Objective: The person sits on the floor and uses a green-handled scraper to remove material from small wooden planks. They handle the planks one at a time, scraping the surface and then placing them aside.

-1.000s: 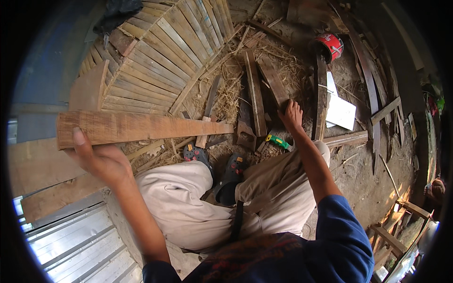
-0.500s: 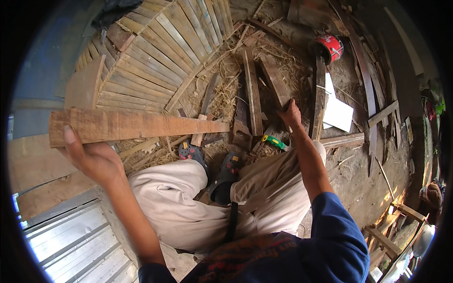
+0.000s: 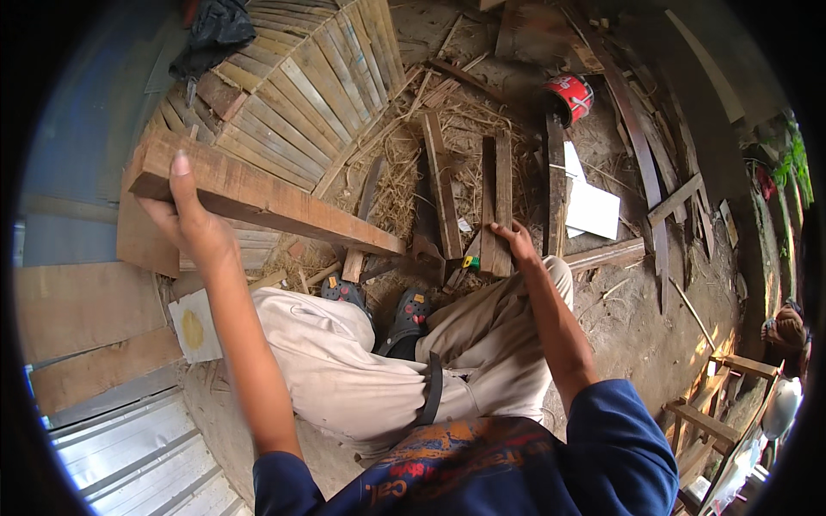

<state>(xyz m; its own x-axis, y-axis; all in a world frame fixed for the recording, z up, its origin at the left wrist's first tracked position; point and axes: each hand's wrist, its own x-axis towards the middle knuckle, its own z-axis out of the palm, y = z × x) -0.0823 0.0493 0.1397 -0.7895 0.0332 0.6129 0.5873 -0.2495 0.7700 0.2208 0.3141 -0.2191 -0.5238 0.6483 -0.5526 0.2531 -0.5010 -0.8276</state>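
Observation:
A long brown wooden plank (image 3: 284,199) slants across the left, its near end raised. My left hand (image 3: 200,230) is closed round that end, thumb on the upper face and fingers beneath. The plank's far end reaches down toward the ground ahead of my feet. My right hand (image 3: 519,244) is closed on the near end of a shorter wooden beam (image 3: 502,185) that points away from me. Left of this beam lies another wooden beam (image 3: 441,185). A green and yellow object (image 3: 471,261), partly hidden, shows near the right beam's near end.
A slatted wooden panel (image 3: 297,103) stands at the far left, with a black plastic bag (image 3: 215,34) on it. A red container (image 3: 569,98) and white sheets (image 3: 594,211) lie at the right. Straw (image 3: 391,185) and scrap boards cover the ground. A wooden frame (image 3: 714,413) stands lower right.
My left hand has raised the plank's near end and shifted right. The beam under my right hand has swung to point straighter away, and its near end has come closer to me.

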